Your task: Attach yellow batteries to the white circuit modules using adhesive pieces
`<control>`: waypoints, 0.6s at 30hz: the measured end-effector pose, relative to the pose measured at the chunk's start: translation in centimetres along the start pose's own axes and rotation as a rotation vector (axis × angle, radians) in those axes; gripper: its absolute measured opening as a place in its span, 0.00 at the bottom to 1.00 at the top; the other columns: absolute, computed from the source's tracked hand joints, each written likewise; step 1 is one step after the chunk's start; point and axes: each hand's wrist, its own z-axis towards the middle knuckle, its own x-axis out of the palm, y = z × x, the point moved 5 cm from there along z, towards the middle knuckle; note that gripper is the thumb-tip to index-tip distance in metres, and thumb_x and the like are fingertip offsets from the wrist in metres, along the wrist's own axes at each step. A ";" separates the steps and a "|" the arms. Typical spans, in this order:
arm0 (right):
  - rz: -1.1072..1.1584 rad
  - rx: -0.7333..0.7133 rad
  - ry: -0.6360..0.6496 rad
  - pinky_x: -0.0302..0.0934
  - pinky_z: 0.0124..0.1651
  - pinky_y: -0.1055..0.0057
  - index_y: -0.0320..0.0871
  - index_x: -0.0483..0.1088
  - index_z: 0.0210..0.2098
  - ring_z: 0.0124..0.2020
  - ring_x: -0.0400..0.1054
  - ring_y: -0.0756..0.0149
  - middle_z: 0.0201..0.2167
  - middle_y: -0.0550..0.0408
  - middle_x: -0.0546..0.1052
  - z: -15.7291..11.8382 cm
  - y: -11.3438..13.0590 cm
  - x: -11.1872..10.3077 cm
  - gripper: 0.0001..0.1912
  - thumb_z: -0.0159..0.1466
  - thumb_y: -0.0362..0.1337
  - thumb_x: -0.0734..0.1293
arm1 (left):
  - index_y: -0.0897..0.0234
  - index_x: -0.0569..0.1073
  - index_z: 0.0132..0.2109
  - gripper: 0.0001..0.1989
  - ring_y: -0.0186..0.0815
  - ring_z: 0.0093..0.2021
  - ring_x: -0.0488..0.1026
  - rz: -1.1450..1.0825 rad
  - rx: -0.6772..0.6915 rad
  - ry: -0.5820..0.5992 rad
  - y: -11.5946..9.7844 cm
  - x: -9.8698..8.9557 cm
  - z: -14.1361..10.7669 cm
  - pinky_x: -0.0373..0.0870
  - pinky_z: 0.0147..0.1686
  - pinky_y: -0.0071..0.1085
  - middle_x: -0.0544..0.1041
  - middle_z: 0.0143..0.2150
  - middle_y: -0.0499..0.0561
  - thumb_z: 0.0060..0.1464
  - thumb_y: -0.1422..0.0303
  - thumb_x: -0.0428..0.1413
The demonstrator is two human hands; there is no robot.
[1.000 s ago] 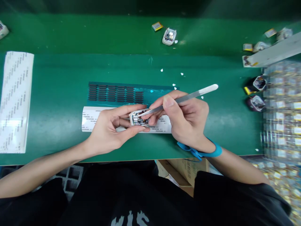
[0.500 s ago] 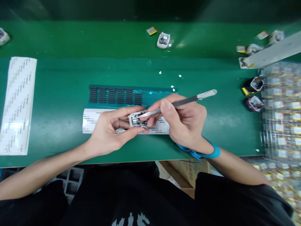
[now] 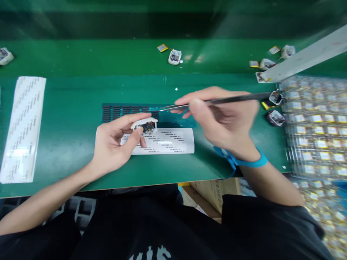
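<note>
My left hand grips a small white housing with a circuit board inside, its thumb over the near edge. In my right hand is a pair of tweezers, held between thumb and fingers and pointing left. The tweezer tips are over the right end of a blue-green sheet, beside its rows of thin dark strips. Whether the tips hold anything is too small to tell. Under the housing and to its right lies a white printed sheet.
Another printed sheet lies at the left. An opened housing with a battery sits at the back. More housings, a grey-white bar and clear trays of parts are at the right.
My right hand has moved the tweezers away from the housing, up and to the right, to the dark strips. My left hand has shifted left and tilted the housing. The camera view has also shifted.
</note>
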 end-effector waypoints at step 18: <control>-0.186 -0.075 0.276 0.72 0.37 0.67 0.42 0.83 0.39 0.38 0.81 0.62 0.46 0.49 0.86 0.1 -5.8 1.5 0.14 0.76 0.38 0.66 | 0.62 0.78 0.54 0.13 0.44 0.64 0.73 0.567 0.262 0.271 2.5 1.0 1.9 0.66 0.62 0.43 0.81 0.61 0.55 0.73 0.66 0.50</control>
